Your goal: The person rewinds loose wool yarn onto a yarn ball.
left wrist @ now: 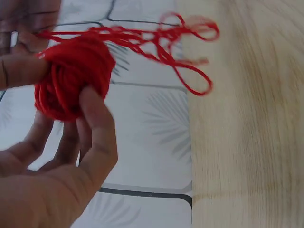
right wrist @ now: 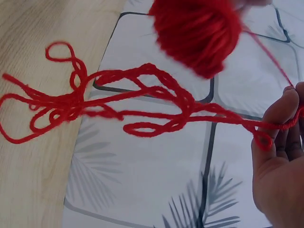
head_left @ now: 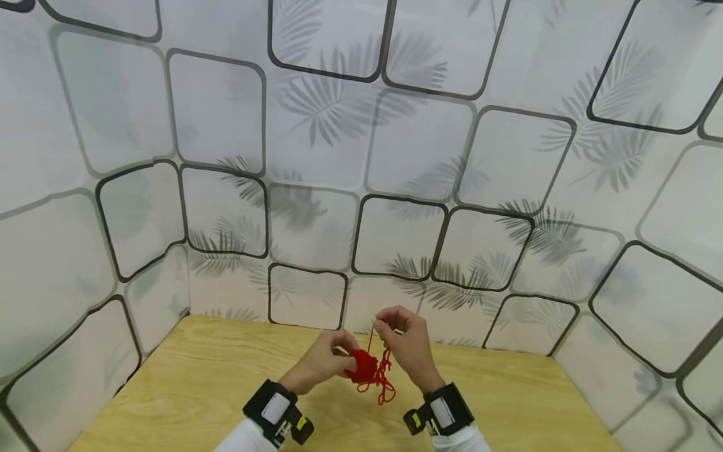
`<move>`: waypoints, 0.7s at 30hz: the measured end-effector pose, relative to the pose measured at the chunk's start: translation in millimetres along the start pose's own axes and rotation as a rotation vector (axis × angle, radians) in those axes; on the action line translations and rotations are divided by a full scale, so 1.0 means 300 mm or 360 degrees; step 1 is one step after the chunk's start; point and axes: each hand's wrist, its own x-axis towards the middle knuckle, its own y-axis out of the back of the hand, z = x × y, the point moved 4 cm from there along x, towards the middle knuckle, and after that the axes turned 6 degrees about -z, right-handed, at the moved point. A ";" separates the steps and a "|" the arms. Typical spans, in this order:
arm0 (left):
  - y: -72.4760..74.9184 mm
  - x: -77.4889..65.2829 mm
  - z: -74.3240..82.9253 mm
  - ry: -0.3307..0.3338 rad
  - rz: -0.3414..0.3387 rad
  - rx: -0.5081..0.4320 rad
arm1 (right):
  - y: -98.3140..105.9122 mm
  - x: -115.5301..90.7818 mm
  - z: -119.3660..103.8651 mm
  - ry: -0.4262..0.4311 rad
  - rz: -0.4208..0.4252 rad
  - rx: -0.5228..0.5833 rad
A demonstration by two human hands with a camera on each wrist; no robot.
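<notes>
A red ball of yarn (head_left: 364, 366) is gripped by my left hand (head_left: 327, 363), thumb and fingers spread round its sides in the left wrist view. My right hand (head_left: 408, 339), a little higher and to the right, pinches a strand of the yarn between thumb and fingertips. From there one strand runs taut back to the ball. A loose, looped tangle of yarn (right wrist: 142, 90) hangs down from the right hand beside the ball, over the table. In the right wrist view the wound ball (right wrist: 197, 35) shows its parallel turns, and the right fingers (right wrist: 282, 111) hold the strands.
The light wooden table (head_left: 226, 351) lies under both hands. Behind and beside it rises a pale covering (head_left: 316, 226) with dark rounded squares and leaf prints. Each wrist wears a black strap with a small camera (head_left: 443, 411).
</notes>
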 end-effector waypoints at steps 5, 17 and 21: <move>-0.003 -0.001 0.000 0.0031 -0.0281 -0.0301 | -0.001 0.003 0.052 -0.0080 -0.0022 0.0037; 0.045 0.028 0.018 -0.0165 0.0135 -0.0862 | -0.069 -0.044 0.123 -0.0310 -0.0121 0.0013; 0.061 0.040 0.011 -0.0133 0.0465 -0.0814 | -0.086 -0.053 0.110 -0.0272 -0.0170 -0.0074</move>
